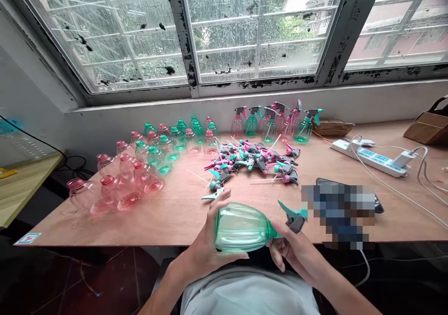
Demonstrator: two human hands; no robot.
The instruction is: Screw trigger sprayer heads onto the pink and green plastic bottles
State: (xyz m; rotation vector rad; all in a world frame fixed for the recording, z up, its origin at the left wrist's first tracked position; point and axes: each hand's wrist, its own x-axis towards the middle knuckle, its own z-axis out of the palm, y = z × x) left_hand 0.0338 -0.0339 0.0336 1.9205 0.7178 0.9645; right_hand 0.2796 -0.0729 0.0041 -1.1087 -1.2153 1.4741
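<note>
A clear green spray bottle (241, 227) lies sideways between my hands, just in front of the table's near edge. My left hand (214, 233) is wrapped round its base. At its neck, my right hand (289, 245) grips where the green-and-grey spray head (294, 218) meets the bottle; the exact finger contact is partly hidden. Beyond them lies a heap of loose spray heads (250, 158) in pink, teal and grey, some with thin tubes. One teal spray head (213, 196) is close to my left fingertips.
Several open pink bottles (121, 193) and green bottles (159, 158) stand at the left. Bottles with spray heads (269, 126) stand by the window wall. A white power strip (369, 157) with cables, a phone (378, 205) and a brown bag (429, 123) are at the right.
</note>
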